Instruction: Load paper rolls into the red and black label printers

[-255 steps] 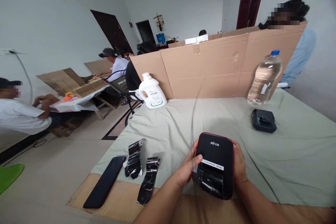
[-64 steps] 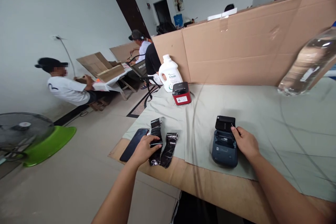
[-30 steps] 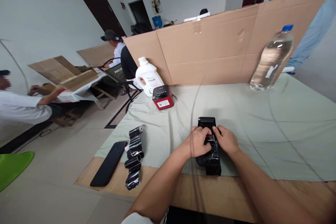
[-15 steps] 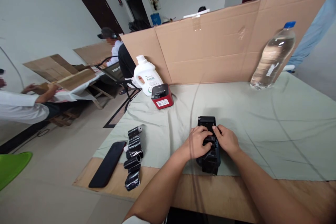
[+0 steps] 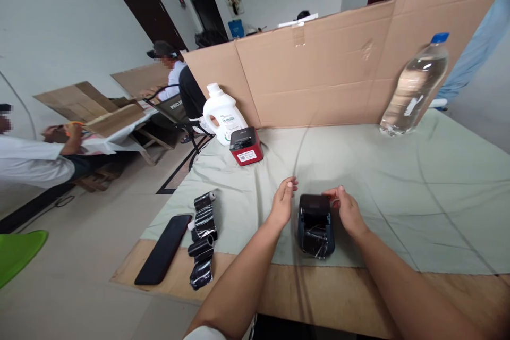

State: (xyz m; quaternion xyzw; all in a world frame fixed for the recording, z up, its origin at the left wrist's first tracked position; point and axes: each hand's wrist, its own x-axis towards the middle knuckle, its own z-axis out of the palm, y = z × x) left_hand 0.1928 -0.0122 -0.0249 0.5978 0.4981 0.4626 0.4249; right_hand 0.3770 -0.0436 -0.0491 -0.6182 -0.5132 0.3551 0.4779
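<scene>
A small black printer (image 5: 314, 218) stands on the cloth between my hands. Its lid lies over the far part, and shiny black film (image 5: 316, 243) shows in its near opening. Just left of the printer, my left hand (image 5: 283, 204) is raised with the palm facing it, holding nothing. My right hand (image 5: 347, 212) is at the printer's far right corner. Its fingertips reach to the lid's edge and the thumb is apart from them; whether they touch the lid is hard to see.
Left on the table are rolls of black film (image 5: 204, 218) and a black phone (image 5: 163, 248). Farther back stand a red and black box-shaped device (image 5: 246, 147), a white jug (image 5: 223, 111) and a water bottle (image 5: 416, 90), before a cardboard screen (image 5: 311, 79). Other people sit at the left.
Both hands have come off the film inside the printer and moved apart to its sides. The lid, which stood up at the far end, is now down over the far part.
</scene>
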